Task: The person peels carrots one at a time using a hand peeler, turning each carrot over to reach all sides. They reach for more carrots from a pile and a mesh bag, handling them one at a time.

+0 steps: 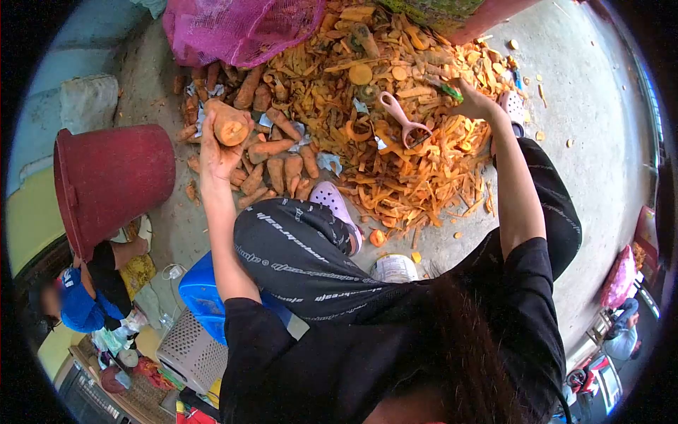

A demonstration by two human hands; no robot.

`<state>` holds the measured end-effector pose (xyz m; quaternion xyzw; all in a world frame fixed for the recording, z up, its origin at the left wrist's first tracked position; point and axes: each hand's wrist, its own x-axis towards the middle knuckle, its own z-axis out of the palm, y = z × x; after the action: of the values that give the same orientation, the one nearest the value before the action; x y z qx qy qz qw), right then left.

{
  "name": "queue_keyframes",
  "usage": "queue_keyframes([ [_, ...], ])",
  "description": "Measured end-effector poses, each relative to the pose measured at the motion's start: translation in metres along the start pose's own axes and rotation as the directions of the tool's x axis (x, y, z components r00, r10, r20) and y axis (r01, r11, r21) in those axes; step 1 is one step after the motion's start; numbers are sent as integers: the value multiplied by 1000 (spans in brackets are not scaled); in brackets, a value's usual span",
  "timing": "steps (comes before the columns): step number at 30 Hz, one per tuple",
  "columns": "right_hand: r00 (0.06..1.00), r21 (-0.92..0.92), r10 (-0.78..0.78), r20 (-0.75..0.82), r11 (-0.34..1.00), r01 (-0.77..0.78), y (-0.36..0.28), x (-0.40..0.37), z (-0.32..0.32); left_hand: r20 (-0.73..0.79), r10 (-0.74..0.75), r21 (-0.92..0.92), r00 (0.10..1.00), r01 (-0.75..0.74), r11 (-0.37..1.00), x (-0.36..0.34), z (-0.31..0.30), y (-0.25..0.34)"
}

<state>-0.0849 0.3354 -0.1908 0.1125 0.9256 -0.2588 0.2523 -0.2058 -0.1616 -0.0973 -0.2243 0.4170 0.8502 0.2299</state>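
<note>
A thick carrot (231,130) with its cut orange end facing me is in my left hand (217,159), fingers wrapped round its side. Several unpeeled carrots (274,169) lie on the floor just right of that hand. Out over the right of the peel heap, my right hand (474,101) is closed on a small green-handled tool (452,92); I cannot tell its kind, as its far end blends into the peelings. A pink peeler (402,119) rests on the heap of orange carrot peelings (417,184), left of my right hand.
A pink mesh sack (240,28) lies behind the carrots. At left stands a dark red bucket (120,180), with a seated person (85,297) beyond it. Blue plastic (201,290) is beside my hip. A white tub (394,268) sits between my legs.
</note>
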Motion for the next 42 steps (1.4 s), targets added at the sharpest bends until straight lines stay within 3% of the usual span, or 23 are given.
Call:
queue_keyframes([
  [1,1000,76,-13,-16,997,15,28,3,20,-5,2,30,1000,-2,1000,-8,9,3],
  [3,951,63,-136,-277,985,160,41,-4,44,25,-100,-27,995,101,995,-23,35,9],
  [5,953,287,-49,-299,948,139,55,-2,56,66,-217,-63,974,221,973,-37,53,13],
  [8,978,122,43,-203,992,-18,43,-14,34,143,-137,-41,980,144,989,-59,86,10],
  [11,892,35,-103,-440,991,132,41,-11,25,156,-176,-146,972,199,969,-73,117,9],
  [12,957,115,43,-286,993,-11,15,-20,2,172,-139,-146,975,165,975,-77,121,3],
  [14,934,10,-127,-332,990,139,-16,-27,-29,153,-119,-170,981,144,975,-90,137,-13],
  [15,959,-28,-132,-252,991,129,-47,-45,-50,144,-168,-216,975,197,956,-94,144,-23],
  [16,964,10,-122,-237,992,128,-74,-62,-64,143,-207,-270,968,239,933,-102,149,-32],
  [17,955,202,-184,-235,951,233,-90,-72,-71,143,-249,-322,958,282,903,-111,152,-43],
  [18,874,187,-262,-410,914,362,-97,-77,-69,144,-202,-356,969,242,903,-120,154,-57],
  [22,919,384,-326,-224,837,390,-161,-172,-82,149,-234,-368,961,274,889,-135,164,-99],
  [23,908,407,-349,-234,813,417,-167,-188,-79,199,-168,-304,966,224,926,-135,162,-111],
  [24,866,559,-420,-271,664,497,-166,-196,-67,204,-83,-120,975,109,987,-137,160,-121],
  [25,873,646,-441,-210,607,462,-163,-201,-61,220,-3,67,976,-12,998,-141,158,-129],
  [26,895,651,-375,-241,622,436,-162,-208,-52,251,221,230,942,-280,932,-147,158,-138],
  [29,907,589,-262,-330,693,415,-167,-227,-46,468,392,580,792,-610,540,-148,153,-147],
  [31,921,466,-189,-340,817,340,-166,-228,-48,507,383,637,772,-635,436,-150,157,-151],
  [32,894,495,-143,-425,790,362,-169,-225,-43,541,395,661,742,-666,346,-149,154,-155],
  [34,875,229,-193,-443,920,318,-173,-225,-39,600,429,659,675,-721,214,-147,151,-162],
  [35,867,87,-220,-448,954,288,-175,-224,-38,587,429,667,686,-711,225,-148,152,-165],
  [37,809,57,-244,-535,945,323,-176,-218,-24,561,429,681,708,-689,247,-149,154,-168],
  [42,788,24,-222,-574,957,288,-186,-213,-16,652,441,620,617,-768,159,-145,152,-173],
])
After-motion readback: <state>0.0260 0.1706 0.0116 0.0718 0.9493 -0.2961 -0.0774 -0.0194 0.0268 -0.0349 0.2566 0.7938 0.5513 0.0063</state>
